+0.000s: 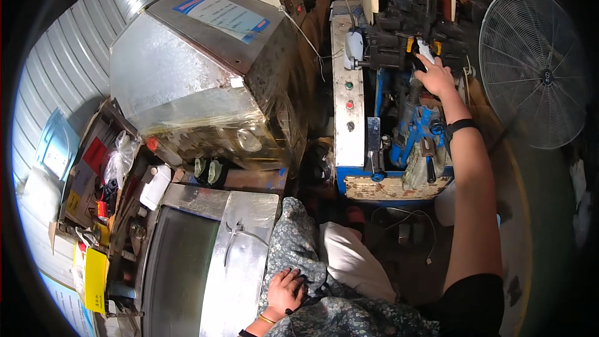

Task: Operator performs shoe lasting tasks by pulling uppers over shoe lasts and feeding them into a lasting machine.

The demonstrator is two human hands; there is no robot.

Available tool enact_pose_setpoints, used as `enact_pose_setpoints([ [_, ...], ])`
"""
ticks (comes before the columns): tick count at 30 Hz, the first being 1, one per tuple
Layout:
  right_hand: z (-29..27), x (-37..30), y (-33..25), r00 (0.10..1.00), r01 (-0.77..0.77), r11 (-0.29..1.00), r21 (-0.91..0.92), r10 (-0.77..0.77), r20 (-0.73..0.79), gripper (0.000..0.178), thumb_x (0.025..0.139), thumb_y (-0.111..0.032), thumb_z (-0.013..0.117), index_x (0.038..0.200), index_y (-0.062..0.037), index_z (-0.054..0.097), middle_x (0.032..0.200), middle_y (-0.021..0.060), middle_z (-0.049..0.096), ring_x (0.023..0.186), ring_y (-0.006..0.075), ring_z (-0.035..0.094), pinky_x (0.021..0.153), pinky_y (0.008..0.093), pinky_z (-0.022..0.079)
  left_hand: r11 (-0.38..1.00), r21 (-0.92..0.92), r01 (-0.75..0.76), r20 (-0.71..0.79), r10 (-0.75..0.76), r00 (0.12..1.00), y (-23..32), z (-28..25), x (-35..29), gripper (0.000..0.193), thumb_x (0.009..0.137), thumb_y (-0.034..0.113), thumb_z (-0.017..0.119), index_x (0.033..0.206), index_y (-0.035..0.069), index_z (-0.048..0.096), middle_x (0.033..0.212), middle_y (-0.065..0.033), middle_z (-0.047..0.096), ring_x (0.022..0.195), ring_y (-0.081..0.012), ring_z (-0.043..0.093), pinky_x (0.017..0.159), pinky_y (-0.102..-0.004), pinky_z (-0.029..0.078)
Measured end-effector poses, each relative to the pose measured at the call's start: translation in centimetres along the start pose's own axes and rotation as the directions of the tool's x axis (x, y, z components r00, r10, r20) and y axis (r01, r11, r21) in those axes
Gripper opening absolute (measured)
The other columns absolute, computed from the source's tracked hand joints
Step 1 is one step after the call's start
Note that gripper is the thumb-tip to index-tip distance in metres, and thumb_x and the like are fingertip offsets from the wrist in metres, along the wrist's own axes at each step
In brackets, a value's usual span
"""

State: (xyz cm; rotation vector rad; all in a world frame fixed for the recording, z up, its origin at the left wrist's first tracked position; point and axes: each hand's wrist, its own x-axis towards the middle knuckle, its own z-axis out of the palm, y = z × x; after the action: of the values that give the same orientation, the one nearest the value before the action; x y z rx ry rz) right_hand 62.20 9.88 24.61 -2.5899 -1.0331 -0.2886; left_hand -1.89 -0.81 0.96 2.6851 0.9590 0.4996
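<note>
My right hand [437,77] reaches out to the dark machine head [399,31] at the upper right. Its fingers are stretched and apart, with the tips at a small white and dark piece [426,52] set between yellow parts; I cannot make out what kind of piece it is. A dark band circles that wrist. My left hand [287,287] lies on the floral apron [293,237] over my lap, fingers loosely spread, holding nothing. A thin yellow bangle sits on the left wrist.
Buttons line the machine's white panel [349,125]; blue arms and hoses [418,131] hang below its head. A large fan [543,68] stands at the right. To the left are a metal hood [187,56], a belt [178,262], a white bottle [155,187] and a pair of black shoes [209,171].
</note>
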Motion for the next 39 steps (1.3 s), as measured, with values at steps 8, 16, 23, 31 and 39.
enact_pose_setpoints([
  [8, -1.6, 0.5, -0.3, 1.0, -0.015, 0.999, -0.032, 0.015, -0.002, 0.066, 0.083, -0.044, 0.056, 0.146, -0.0409, 0.037, 0.15, 0.0156, 0.036, 0.124, 0.0428, 0.046, 0.106, 0.0445, 0.039, 1.0, 0.0, -0.016, -0.017, 0.016, 1.0, -0.1, 0.4, 0.0, 0.021, 0.075, 0.019, 0.07, 0.094, 0.012, 0.074, 0.114, -0.0052, 0.067, 0.111, -0.0293, 0.057, 0.095, -0.0405, 0.045],
  [16, -2.3, -0.1, -0.8, 1.0, -0.012, 1.0, -0.006, 0.012, -0.011, 0.064, 0.084, -0.043, 0.055, 0.146, -0.0393, 0.038, 0.152, 0.0185, 0.033, 0.127, 0.0446, 0.044, 0.107, 0.045, 0.039, 1.0, 0.015, -0.014, -0.021, 0.014, 1.0, 0.3, -0.1, 0.1, 0.022, 0.074, 0.02, 0.07, 0.094, 0.012, 0.074, 0.113, -0.0049, 0.067, 0.109, -0.0294, 0.057, 0.095, -0.0406, 0.045],
  [23, -2.3, -0.3, -1.2, 1.0, -0.026, 0.999, -0.029, 0.026, -0.006, 0.063, 0.086, -0.043, 0.055, 0.146, -0.0405, 0.037, 0.155, 0.018, 0.029, 0.128, 0.0433, 0.044, 0.107, 0.0448, 0.039, 1.0, 0.017, -0.017, -0.014, 0.018, 1.0, 0.0, 0.2, 0.0, 0.022, 0.074, 0.019, 0.07, 0.094, 0.012, 0.074, 0.113, -0.0047, 0.067, 0.109, -0.0297, 0.057, 0.095, -0.0408, 0.045],
  [31, -2.4, -0.3, -0.7, 0.999, -0.032, 0.999, -0.045, 0.031, -0.005, 0.062, 0.086, -0.044, 0.054, 0.146, -0.041, 0.037, 0.155, 0.0173, 0.028, 0.129, 0.0426, 0.044, 0.108, 0.0442, 0.039, 0.999, 0.026, -0.02, 0.011, 0.02, 1.0, 0.1, 0.1, 0.1, 0.024, 0.073, 0.02, 0.069, 0.095, 0.011, 0.074, 0.115, -0.0046, 0.066, 0.111, -0.0298, 0.056, 0.096, -0.0412, 0.044],
  [39, -3.5, 1.2, -2.8, 1.0, 0.021, 0.996, -0.091, -0.021, 0.004, 0.061, 0.079, -0.046, 0.054, 0.139, -0.0352, 0.049, 0.147, 0.0183, 0.041, 0.122, 0.0428, 0.051, 0.105, 0.0442, 0.041, 1.0, 0.024, 0.016, 0.026, -0.016, 1.0, 0.6, 0.5, -0.4, 0.025, 0.072, 0.019, 0.07, 0.096, 0.01, 0.073, 0.119, -0.0052, 0.065, 0.113, -0.0295, 0.055, 0.098, -0.0412, 0.044],
])
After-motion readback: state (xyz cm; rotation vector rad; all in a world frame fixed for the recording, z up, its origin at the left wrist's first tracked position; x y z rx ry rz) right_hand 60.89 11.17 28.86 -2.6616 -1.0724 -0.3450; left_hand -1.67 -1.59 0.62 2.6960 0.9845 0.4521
